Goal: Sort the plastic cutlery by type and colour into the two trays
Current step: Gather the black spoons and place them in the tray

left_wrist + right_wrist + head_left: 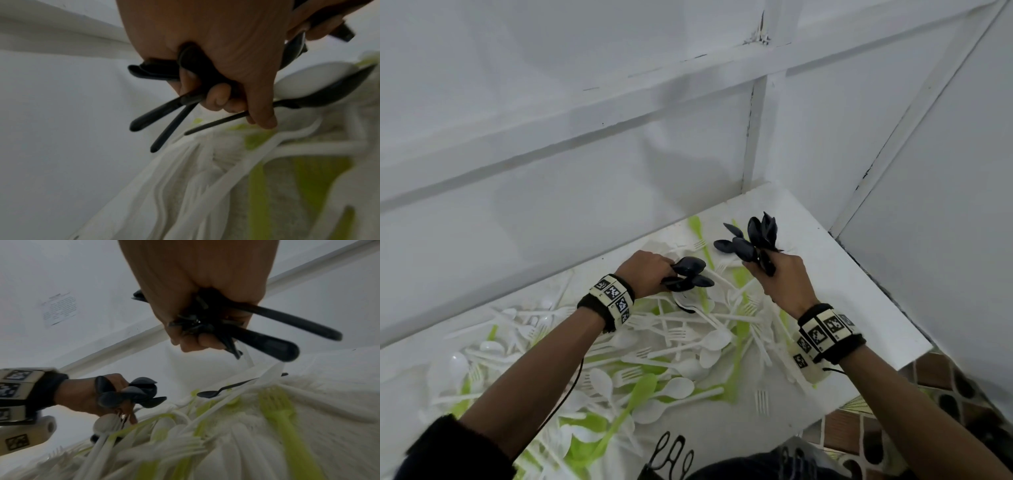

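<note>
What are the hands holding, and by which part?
Each grips black spoons by the handles: left hand its black spoons, right hand a bunch of black spoons, bowls fanned upward.

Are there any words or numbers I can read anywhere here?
None can be read.
Sheet of paper on the wall: printed lines, too blurred to read.
Wrist bands: black-and-white square code patterns, not words.
</note>
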